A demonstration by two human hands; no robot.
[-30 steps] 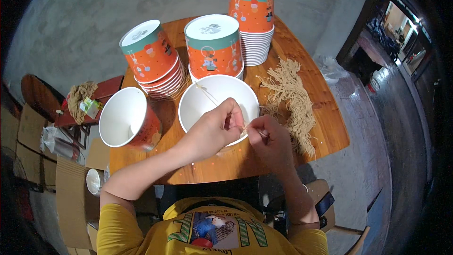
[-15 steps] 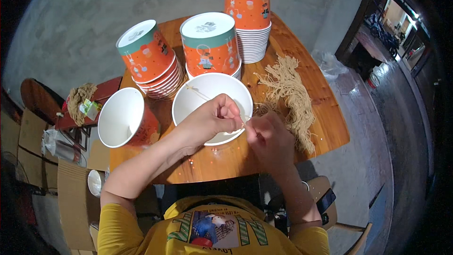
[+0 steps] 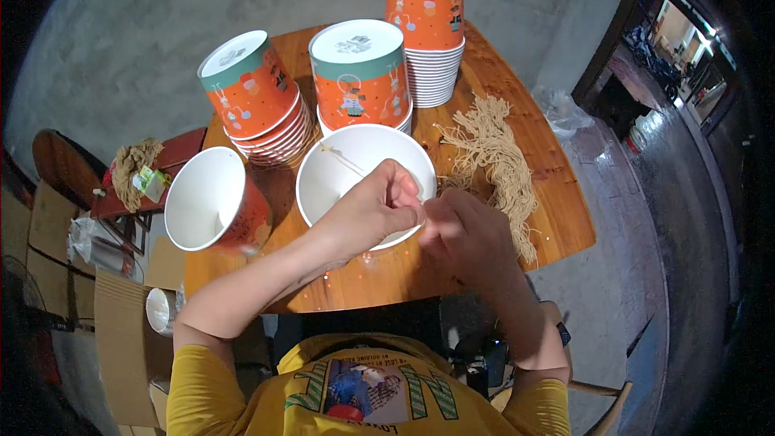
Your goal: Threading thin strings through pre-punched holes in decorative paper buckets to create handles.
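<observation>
Over the front right rim of a white-lined paper bucket [image 3: 316, 182], my left hand [image 3: 386, 200] and my right hand [image 3: 467, 234] meet with fingertips pinched close together. A thin pale string [image 3: 342, 159] lies across the bucket's mouth and runs into my left hand. What sits between my right fingers is hidden behind the knuckles. Just beyond my right hand is a loose bundle of tan string [image 3: 502, 173]. A second open bucket [image 3: 236, 214], orange outside, stands tilted to the left of my left forearm.
Upside-down stacks of orange and green paper buckets stand at the back: a leaning left stack [image 3: 249, 89], a middle stack [image 3: 355, 89] and a taller right stack [image 3: 425, 20]. Tiny coloured bits dot the wooden table [image 3: 561, 218]. Cardboard [image 3: 121, 339] is at the lower left.
My right hand and forearm have shifted slightly right and turned, knuckles now more toward the front. My left hand stays nearly in place, still pinching. The buckets have not visibly moved.
</observation>
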